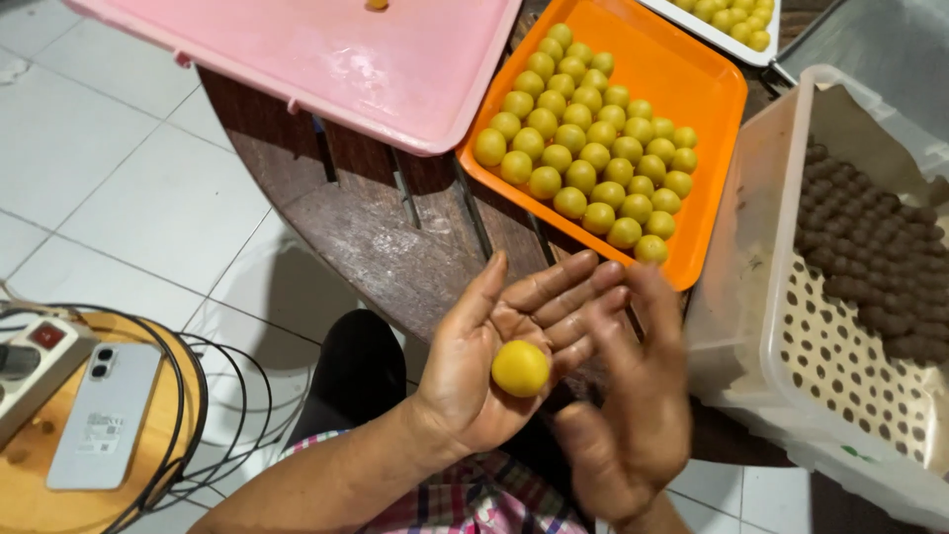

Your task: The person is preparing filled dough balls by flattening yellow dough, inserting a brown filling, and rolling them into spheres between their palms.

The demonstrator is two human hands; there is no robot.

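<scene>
Head view | yellow dough ball (520, 368) rests on released left grip (504, 341) palm | right grip (633, 396) released (blurred) beside.

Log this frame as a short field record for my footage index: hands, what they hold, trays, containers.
left hand: open, palm up, yellow dough ball resting on it
right hand: open, blurred, beside the ball
orange tray: rows of yellow balls, on the wooden table
pink tray: nearly bare, one small piece at the far edge
clear plastic container: dotted paper liner, brown balls
stool at left: phone, power strip, cables
</scene>
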